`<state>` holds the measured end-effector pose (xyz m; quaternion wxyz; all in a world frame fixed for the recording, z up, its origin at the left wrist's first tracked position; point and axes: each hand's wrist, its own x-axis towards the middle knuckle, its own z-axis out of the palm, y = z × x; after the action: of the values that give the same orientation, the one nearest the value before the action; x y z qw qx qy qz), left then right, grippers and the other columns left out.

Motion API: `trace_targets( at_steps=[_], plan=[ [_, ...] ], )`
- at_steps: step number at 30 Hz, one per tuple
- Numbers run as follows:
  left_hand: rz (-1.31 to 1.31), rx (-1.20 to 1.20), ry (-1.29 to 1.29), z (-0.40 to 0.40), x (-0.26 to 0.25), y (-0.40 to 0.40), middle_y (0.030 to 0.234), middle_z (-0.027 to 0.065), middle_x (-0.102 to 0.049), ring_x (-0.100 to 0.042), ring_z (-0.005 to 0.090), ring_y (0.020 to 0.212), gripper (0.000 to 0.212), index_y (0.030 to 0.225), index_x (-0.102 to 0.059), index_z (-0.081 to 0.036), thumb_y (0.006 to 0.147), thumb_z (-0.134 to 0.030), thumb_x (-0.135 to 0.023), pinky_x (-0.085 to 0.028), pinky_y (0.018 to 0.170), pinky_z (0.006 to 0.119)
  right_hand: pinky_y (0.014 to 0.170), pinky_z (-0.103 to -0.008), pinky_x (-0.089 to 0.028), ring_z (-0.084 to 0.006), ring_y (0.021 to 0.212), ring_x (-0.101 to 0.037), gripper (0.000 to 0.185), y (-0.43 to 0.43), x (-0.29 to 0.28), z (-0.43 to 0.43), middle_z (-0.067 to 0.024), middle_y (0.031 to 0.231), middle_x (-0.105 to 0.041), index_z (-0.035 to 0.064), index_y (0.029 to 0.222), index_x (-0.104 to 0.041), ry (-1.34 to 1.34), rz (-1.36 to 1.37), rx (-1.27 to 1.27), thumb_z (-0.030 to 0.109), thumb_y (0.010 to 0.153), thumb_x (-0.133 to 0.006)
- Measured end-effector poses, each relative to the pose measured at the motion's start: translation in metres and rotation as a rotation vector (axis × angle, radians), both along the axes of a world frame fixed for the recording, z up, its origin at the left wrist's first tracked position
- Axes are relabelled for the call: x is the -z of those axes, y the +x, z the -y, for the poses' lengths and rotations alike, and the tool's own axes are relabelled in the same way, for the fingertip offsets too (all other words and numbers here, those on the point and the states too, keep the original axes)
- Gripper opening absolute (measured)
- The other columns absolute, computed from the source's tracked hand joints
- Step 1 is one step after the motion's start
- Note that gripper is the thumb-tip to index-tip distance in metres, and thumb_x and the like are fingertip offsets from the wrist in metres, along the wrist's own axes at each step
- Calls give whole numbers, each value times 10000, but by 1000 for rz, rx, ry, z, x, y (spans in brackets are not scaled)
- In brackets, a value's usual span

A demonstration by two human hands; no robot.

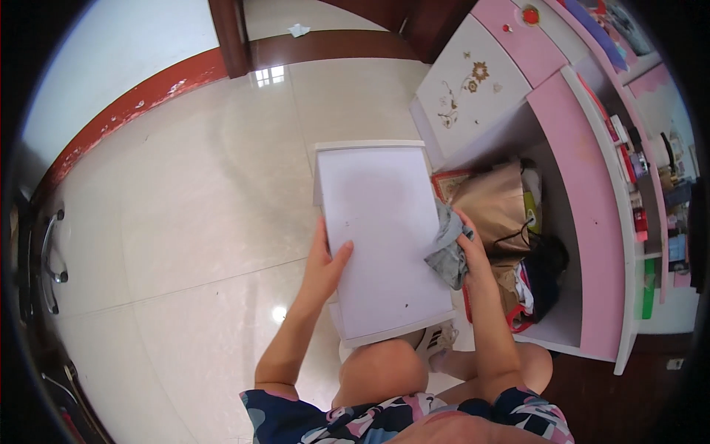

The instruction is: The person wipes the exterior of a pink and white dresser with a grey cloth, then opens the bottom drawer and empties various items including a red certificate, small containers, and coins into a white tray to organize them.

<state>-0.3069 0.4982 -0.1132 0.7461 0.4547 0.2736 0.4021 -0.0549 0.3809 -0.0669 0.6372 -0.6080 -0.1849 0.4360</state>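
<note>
A white panel piece of furniture (383, 250), likely a small stool, stands in front of my knees. Raised strips edge its far and near ends, and its surface bears a few dark specks. My left hand (326, 266) grips the left edge, thumb on the face and fingers down the side. In my right hand (472, 241) is a crumpled grey cloth (448, 258), held against the right edge. The cloth covers part of that edge and hides some of my fingers.
To the right stands a pink and white dressing table (582, 166) with cosmetics on its shelf. Under it are a gold-coloured bag (491, 197) and a dark bag (549, 277). A chair with metal parts (52, 250) is at far left. Glossy tiles (211, 222) cover the floor.
</note>
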Motion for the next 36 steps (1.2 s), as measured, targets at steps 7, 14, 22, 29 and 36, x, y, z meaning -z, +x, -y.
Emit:
trace_targets(
  at_steps=[7, 14, 22, 29, 36],
  plan=[
    [-89, -135, -17, -11, -3, -16, 1201, 145, -532, -521, 197, 1089, 514, 1292, -394, 22, 845, -80, -626, -430, 926, 330, 954, -313, -427, -184, 1150, -494, 610, -12, 16, -45, -88, 1295, -488, 79, 1375, -392, 66, 24, -128, 18, 811, -615],
    [-152, -305, 18, -101, 6, -80, 1103, 142, -606, -595, 209, 975, 506, 1229, -471, 16, 775, -58, -680, -489, 854, 319, 916, -313, -455, -187, 1095, -517, 661, -67, 28, -144, -86, 1239, -503, 129, 1383, -379, 199, 5, -282, -22, 782, -611],
    [-153, -273, -35, -173, -19, -123, 1025, 111, -633, -624, 182, 876, 448, 1210, -510, -7, 806, -147, -643, -521, 765, 307, 895, -317, -461, -199, 1069, -533, 710, -116, 34, -240, -102, 1197, -532, 97, 1366, -377, 241, 92, -289, 36, 743, -713],
    [-917, -375, 502, -243, 1, -166, 1205, 223, -561, -577, 281, 1075, 554, 1317, -416, 56, 856, -182, -610, -462, 925, 359, 892, -288, -451, -181, 1065, -539, 704, -101, 16, -244, -99, 1188, -555, 78, 1320, -457, 293, 292, -372, 59, 687, -765],
    [-870, -506, 1042, -159, -62, 8, 1410, 234, -370, -321, 375, 1331, 522, 1355, -369, 35, 928, -211, -541, -243, 1108, 406, 894, -305, -466, -191, 1073, -548, 659, -19, -22, -195, -103, 1202, -551, 69, 1323, -450, 304, 74, -370, 22, 725, -724]
  ],
)
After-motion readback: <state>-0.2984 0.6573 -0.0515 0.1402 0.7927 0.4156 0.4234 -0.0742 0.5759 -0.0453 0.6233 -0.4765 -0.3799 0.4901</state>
